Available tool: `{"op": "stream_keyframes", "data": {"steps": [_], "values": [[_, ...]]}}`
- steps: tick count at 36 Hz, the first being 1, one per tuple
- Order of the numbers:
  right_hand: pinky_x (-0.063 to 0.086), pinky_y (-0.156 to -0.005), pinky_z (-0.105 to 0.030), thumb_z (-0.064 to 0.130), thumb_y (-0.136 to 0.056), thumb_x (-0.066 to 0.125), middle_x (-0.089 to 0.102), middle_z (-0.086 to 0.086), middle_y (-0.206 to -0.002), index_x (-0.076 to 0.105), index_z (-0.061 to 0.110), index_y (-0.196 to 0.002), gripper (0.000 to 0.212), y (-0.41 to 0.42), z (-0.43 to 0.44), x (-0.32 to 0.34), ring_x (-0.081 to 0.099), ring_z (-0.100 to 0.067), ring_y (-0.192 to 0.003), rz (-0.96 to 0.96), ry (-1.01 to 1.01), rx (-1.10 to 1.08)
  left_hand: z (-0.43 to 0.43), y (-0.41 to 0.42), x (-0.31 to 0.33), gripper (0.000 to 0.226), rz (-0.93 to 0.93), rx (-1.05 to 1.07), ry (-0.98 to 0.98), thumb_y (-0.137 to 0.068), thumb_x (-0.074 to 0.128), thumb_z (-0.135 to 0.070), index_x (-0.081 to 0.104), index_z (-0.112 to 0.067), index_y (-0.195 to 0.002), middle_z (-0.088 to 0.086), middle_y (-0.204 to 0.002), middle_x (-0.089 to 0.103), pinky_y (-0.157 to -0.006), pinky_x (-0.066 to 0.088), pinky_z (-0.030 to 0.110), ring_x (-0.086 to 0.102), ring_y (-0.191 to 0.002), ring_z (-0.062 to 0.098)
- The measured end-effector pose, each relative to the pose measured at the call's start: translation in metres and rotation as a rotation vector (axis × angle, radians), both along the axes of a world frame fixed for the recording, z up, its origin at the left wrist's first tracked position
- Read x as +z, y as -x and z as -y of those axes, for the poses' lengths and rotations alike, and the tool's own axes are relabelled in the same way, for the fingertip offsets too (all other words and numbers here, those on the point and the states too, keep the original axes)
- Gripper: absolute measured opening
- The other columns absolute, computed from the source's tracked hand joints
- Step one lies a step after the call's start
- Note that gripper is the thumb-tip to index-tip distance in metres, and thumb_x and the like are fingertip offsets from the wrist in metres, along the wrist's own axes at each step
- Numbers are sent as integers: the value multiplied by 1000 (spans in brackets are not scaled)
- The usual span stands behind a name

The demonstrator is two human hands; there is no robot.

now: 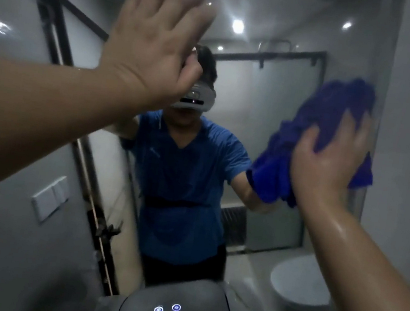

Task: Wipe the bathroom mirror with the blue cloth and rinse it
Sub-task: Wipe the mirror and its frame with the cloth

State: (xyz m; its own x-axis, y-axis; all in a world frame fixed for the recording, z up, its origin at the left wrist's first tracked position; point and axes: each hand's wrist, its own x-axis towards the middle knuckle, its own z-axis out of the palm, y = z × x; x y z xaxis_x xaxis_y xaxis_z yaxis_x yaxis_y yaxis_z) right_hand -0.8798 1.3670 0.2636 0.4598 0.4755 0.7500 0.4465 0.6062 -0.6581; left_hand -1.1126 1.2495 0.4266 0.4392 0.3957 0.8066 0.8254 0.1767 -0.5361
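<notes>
A right hand (329,159) presses a bunched blue cloth (313,144) flat-palmed against the mirror (272,99) at its right edge, while the left hand (156,43), fingers spread, braces on the glass. The cloth looks soft, light and probably wet, best held bunched under the palm.
</notes>
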Motion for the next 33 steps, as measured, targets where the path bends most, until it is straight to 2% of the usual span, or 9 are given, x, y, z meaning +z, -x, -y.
{"op": "stream_keyframes", "data": {"steps": [6, 9, 12, 16, 21, 25, 28, 31, 33], "values": [[9, -134, -56, 46, -95, 33, 18, -22, -177, 30, 15, -169, 80, 84, 64, 74, 14, -41, -165, 301, -73, 87, 9, -8, 14, 54, 150, -133, 24, -91, 44, -32, 60, -19, -141, 4, -151, 56, -114, 37, 50, 46, -143, 31], [17, -130, -57, 42, -91, 30, 14, -22, -178, 26, 17, -171, 84, 93, 80, 65, 15, -41, -164, 468, -68, 140, 33, -20, -2, 36, 352, -404, -60, -86, 50, -13, 67, -11, -117, 9, -117, 66, -97, 46, 48, 57, -113, 30], [33, -122, -60, 37, -94, 41, 32, -28, -169, 40, 17, -166, 74, 82, 72, 65, 33, -49, -153, 509, -135, 115, 63, -27, -47, 15, 357, -515, 55, -84, 51, -7, 61, -8, -94, 8, -97, 59, -84, 48, 48, 57, -93, 29], [38, -117, -50, 42, -96, 59, 47, -23, -154, 60, 24, -153, 60, 60, 67, 80, 45, -45, -134, 509, -193, 165, 62, -27, -94, 32, 301, -525, 254, -82, 56, -4, 65, -7, -113, 9, -115, 62, -108, 48, 42, 59, -114, 28], [39, -100, -29, 30, -85, 80, 58, -10, -130, 66, 31, -147, 63, 42, 81, 115, 58, -26, -115, 472, 50, 450, 41, -61, -85, 48, 653, -654, 100, -91, 52, -6, 62, -4, -139, 10, -141, 62, -124, 34, 27, 54, -137, 20], [53, -95, -40, 25, -98, 73, 81, 7, -105, 78, 47, -107, 25, 37, 94, 130, 72, -18, -104, 279, 100, 685, 26, -86, -82, 77, 592, -452, 179, -93, 34, -26, 22, -11, -167, 10, -173, 25, -134, 12, 43, 18, -163, 28], [57, -102, -54, 7, -101, 58, 82, 5, -101, 84, 45, -94, 46, 35, 93, 132, 74, -23, -105, 168, 183, 811, 11, -81, -81, 84, 532, -214, 203, -99, 30, -36, -21, -19, -164, 6, -179, 1, -132, -1, 57, -12, -163, 39], [55, -100, -67, -3, -90, 52, 81, -5, -94, 85, 35, -99, 51, 35, 91, 137, 72, -35, -103, 103, 218, 831, 11, -70, -79, 76, 459, -100, 176, -109, 29, -42, -24, -19, -160, 6, -178, -11, -128, -7, 66, -25, -160, 41], [60, -88, -60, -1, -96, 48, 77, -7, -77, 81, 27, -106, 44, 40, 94, 142, 71, -37, -90, 85, 171, 797, 16, -65, -75, 81, 402, -9, 186, -112, 33, -39, -25, -18, -163, 8, -175, -23, -125, -14, 67, -35, -155, 42]]}}
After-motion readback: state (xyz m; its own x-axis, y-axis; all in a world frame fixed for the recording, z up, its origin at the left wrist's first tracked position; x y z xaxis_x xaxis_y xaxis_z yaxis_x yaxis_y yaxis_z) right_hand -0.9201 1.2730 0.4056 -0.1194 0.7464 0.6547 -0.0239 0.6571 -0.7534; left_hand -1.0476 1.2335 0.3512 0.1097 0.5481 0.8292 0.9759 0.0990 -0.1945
